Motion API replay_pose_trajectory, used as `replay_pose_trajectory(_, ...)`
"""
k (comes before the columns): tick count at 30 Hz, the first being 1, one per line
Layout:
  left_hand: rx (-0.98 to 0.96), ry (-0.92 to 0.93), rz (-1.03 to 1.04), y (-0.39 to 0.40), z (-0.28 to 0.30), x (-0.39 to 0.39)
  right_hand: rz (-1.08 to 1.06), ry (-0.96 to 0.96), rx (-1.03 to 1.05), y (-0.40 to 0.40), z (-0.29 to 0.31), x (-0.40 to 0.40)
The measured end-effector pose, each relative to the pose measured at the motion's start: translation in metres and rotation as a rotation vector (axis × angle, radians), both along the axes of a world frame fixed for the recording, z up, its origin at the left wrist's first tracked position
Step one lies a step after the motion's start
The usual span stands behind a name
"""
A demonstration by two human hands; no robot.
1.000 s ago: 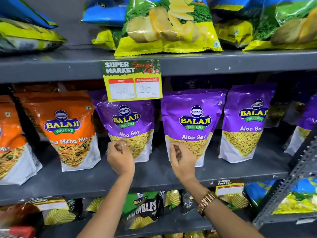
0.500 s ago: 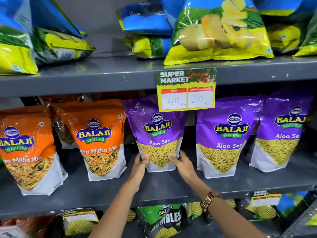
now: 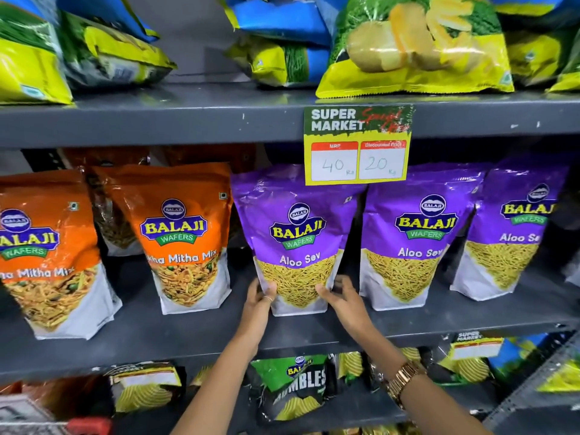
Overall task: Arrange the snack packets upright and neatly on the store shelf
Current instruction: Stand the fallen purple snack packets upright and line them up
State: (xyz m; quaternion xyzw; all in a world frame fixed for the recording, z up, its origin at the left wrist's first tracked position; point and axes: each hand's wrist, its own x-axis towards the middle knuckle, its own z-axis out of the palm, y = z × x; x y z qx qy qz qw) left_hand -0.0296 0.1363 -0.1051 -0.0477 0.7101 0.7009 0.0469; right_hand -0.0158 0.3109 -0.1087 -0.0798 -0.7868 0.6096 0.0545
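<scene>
A purple Aloo Sev packet (image 3: 296, 233) stands upright in the middle of the grey middle shelf (image 3: 188, 337). My left hand (image 3: 259, 301) grips its lower left corner, thumb on the front. My right hand (image 3: 342, 301) holds its lower right corner, fingers wrapped round the side. Two more purple Aloo Sev packets (image 3: 417, 237) (image 3: 514, 233) stand upright to the right. Two orange Mitha Mix packets (image 3: 185, 233) (image 3: 47, 255) stand to the left, the far-left one leaning slightly.
A yellow price tag (image 3: 357, 146) hangs from the upper shelf edge over the held packet's top. Green and yellow chip bags (image 3: 417, 48) lie on the upper shelf. Dark chip packets (image 3: 295, 387) fill the lower shelf. More orange packets (image 3: 113, 221) sit behind the front row.
The view has shifted left, bringing the orange packets into frame. Both hands moved from the shelf front onto the middle purple packet's lower corners and now grip it.
</scene>
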Motion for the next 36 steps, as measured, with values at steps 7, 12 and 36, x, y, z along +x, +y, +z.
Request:
replay_pose_trajectory(7, -0.002, 0.223, 0.299, -0.002, 0.063, 0.002, -0.117, 0.206, 0.017, 0.007, 0.059, 0.002)
replay_pose_trajectory(12, -0.004, 0.496, 0.420, -0.005, 0.124, -0.013, -0.361, 0.463, 0.032, -0.004, 0.113, -0.005)
replay_pose_trajectory(36, 0.051, 0.059, 0.008, -0.005, 0.044, 0.015, -0.056, 0.181, 0.070, -0.015, 0.029, 0.001)
